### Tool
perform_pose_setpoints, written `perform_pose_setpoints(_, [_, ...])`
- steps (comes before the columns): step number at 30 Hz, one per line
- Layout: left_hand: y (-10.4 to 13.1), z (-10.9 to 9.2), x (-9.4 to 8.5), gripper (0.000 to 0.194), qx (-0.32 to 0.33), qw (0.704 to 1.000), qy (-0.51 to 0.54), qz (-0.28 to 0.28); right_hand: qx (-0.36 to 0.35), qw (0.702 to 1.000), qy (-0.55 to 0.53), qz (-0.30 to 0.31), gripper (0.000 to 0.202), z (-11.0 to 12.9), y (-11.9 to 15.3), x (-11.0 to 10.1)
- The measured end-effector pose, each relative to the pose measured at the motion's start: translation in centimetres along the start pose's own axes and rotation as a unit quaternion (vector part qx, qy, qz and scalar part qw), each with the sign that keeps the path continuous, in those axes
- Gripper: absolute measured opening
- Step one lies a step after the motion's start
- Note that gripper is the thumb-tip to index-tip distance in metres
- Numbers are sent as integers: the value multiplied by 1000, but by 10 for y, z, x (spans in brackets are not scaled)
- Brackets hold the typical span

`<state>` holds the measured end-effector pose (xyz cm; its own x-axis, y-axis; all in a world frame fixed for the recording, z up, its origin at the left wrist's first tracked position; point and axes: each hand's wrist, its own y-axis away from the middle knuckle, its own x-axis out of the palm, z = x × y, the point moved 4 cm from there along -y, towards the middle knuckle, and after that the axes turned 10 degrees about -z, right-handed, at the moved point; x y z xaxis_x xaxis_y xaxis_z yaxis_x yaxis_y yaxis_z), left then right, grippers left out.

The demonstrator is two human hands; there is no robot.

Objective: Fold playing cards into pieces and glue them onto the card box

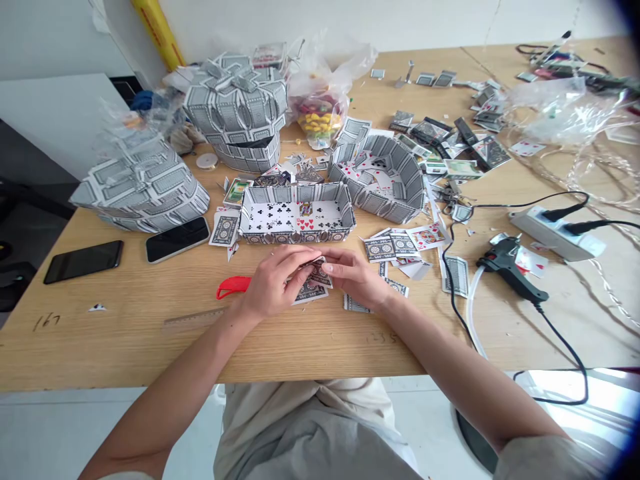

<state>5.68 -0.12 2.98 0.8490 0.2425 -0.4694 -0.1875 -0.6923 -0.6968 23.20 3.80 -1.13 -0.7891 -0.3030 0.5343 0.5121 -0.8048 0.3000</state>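
Note:
Near the table's front middle, my left hand (274, 280) and my right hand (356, 277) meet around a dark patterned playing card (321, 274). The fingers of both hands are closed on its edges. More patterned cards (311, 292) lie just beneath it on the table. Red-handled scissors (233, 287) lie beside my left hand, their blades not visible. Behind my hands stands a rectangular box made of cards (297, 237), its inside lined with card faces. Loose cards (381, 249) lie beyond my right hand.
Woven card baskets (145, 183) and an octagonal card tray (387, 200) stand behind. Two phones (177, 240) lie at left. A glue gun (515, 270) with its cable and a power strip (557, 233) are at right. A ruler (193, 320) lies in front.

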Motion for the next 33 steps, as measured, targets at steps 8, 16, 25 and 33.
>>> perform_pose_setpoints(8, [-1,3,-5,19,-46,997,-53,-43,61,997,-21,31,31,4,4,6])
perform_pose_setpoints(16, [-3,7,-11,17,-57,994,-76,-50,95,994,-43,40,30,1,4,8])
perform_pose_setpoints(25, [-8,13,-27,17,-19,985,-168,-39,84,992,-79,-52,31,4,-3,-4])
perform_pose_setpoints(33, [-2,14,-12,27,-3,981,-192,21,78,991,-66,-85,36,3,-5,-4])
